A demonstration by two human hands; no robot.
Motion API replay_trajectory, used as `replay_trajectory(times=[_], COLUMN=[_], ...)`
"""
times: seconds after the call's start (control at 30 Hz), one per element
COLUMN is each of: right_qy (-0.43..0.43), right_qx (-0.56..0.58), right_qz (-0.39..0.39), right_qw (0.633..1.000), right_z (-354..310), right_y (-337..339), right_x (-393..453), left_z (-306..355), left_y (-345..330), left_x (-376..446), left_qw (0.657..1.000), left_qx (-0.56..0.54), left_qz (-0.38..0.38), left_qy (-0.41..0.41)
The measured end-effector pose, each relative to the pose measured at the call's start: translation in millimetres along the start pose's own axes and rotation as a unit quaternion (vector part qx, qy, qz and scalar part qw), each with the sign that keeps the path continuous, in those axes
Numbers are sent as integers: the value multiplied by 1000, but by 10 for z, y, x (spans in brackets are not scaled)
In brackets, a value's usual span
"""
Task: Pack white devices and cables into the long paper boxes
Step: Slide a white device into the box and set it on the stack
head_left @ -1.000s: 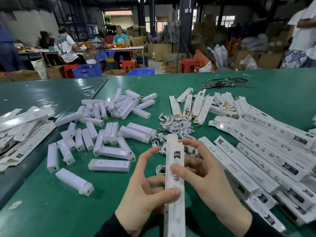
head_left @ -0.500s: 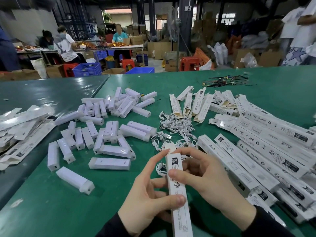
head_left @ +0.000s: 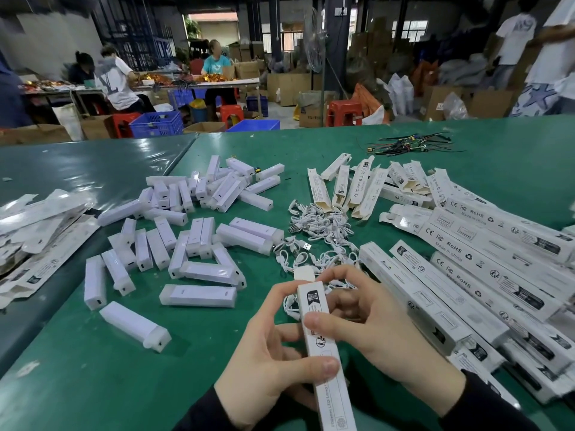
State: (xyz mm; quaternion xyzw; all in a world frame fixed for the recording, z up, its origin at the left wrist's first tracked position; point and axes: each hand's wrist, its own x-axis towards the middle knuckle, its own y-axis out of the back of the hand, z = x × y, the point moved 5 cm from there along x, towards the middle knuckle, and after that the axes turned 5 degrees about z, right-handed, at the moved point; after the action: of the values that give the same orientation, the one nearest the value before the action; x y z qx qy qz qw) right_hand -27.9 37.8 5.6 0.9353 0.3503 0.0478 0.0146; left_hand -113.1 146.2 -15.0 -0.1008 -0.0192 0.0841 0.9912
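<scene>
Right of the gripped box, the stacked long boxes (head_left: pixel 485 244) read "CE FC RoHS" and "Made in China"; the held box's (head_left: pixel 326 362) print is too blurred to read.

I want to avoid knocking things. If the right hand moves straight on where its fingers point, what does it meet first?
The right hand points left across the box it grips, so past that box it would likely first meet the left hand fingers on the other side. Depth is not clear.

Dim warehouse hall, dark pillar (head_left: pixel 337 42), stacked cardboard boxes (head_left: pixel 289 87), red plastic stools (head_left: pixel 343 112), blue crates (head_left: pixel 157 123), far worktable (head_left: pixel 199 85), bright doorway (head_left: pixel 214 24)
</scene>
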Motion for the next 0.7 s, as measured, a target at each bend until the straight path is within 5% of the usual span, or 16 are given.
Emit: replay_trajectory(times=[0.13,0.43,0.7], right_qy=[-86,-196,-202], right_qx=[152,157,165], right_qz=[40,49,51], right_qw=[984,967,964], right_z=[57,136,160], right_y=[14,34,13], right_x=[25,42,42], left_z=[37,3,23], left_y=[-28,-124,-136], left_x=[-16,-59,-51], left_qw=[999,998,997], left_qx=[-23,16,24], left_qz=[-31,-62,-66], left_qy=[1,23,33])
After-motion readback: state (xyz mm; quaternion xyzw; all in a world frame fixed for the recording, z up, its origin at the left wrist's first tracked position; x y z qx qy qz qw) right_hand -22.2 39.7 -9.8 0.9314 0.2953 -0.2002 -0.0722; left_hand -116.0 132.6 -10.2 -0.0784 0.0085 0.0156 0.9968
